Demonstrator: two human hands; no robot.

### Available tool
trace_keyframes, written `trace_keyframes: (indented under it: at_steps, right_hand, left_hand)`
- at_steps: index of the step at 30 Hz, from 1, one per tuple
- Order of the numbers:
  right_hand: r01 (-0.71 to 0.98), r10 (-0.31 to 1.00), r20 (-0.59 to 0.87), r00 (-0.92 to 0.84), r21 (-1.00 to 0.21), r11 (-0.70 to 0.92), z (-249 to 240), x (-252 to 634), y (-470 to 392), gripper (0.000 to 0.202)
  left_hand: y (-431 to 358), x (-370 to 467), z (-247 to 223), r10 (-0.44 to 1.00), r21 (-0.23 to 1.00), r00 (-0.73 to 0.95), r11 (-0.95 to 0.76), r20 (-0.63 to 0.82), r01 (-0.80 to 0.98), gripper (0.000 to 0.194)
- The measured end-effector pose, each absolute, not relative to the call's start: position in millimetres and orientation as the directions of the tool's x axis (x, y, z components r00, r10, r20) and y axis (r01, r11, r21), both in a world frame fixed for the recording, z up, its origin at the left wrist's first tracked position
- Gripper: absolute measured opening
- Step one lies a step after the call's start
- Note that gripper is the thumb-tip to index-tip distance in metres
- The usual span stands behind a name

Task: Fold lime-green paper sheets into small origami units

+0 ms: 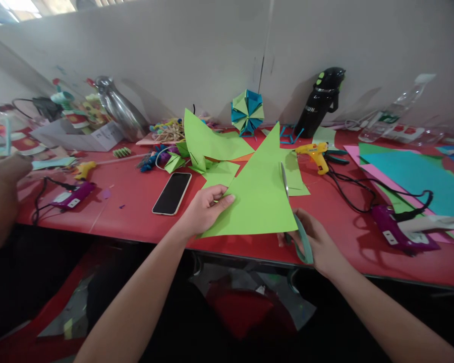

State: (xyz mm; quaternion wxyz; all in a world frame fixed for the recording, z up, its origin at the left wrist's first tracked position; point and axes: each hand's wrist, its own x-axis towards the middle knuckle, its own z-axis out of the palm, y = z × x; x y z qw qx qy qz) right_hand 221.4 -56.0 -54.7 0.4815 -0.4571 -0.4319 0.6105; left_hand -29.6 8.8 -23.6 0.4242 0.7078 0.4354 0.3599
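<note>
A triangular sheet of bright green paper point(259, 189) is held up over the table's front edge. My left hand point(208, 209) pinches its left side between thumb and fingers. Scissors point(304, 242) with green handles are gripped in my right hand point(316, 242), at the sheet's lower right corner. One blade shows above the paper along its right side; the rest is hidden beneath. Behind the sheet lie more green paper pieces point(215, 141), some curled and some folded. A phone point(172, 193) with a dark screen rests to the left of my left hand.
Yellow glue guns point(314, 154) and purple power strips point(401, 229) with black cords lie on the red table. A folded paper ball point(247, 112), a black bottle point(321, 103) and a steel flask point(119, 108) stand behind. Coloured sheets point(419, 171) are stacked right. Another person's hand point(3, 171) is far left.
</note>
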Motion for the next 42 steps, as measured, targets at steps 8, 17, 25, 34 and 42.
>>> trace_keyframes:
  at_steps: [8,17,25,34,42]
  right_hand:
    - [-0.209,0.982,-0.139,-0.128,-0.964,-0.164,-57,222,-56,0.039]
    - [-0.225,0.977,-0.172,-0.125,-0.954,-0.197,-57,220,-56,0.041]
    - [-0.264,0.979,-0.191,-0.071,-0.943,-0.203,-59,218,-55,0.047]
    - [-0.141,0.994,-0.039,0.105,-0.990,-0.024,-59,234,-52,0.038]
    - [-0.104,0.984,-0.126,0.129,-0.988,-0.113,-54,234,-51,0.041]
  left_hand:
    - [8,-29,-23,0.918,0.899,0.369,-0.277,0.144,0.340,0.028]
    - [8,-28,-22,0.917,0.896,0.370,-0.284,0.150,0.341,0.028]
    - [8,-29,-21,0.910,0.893,0.381,-0.303,0.166,0.333,0.031]
    - [9,-28,-31,0.913,0.943,0.390,-0.228,0.121,0.241,0.035]
    - [-2,-21,-33,0.796,0.961,0.587,-0.027,-0.146,0.276,0.035]
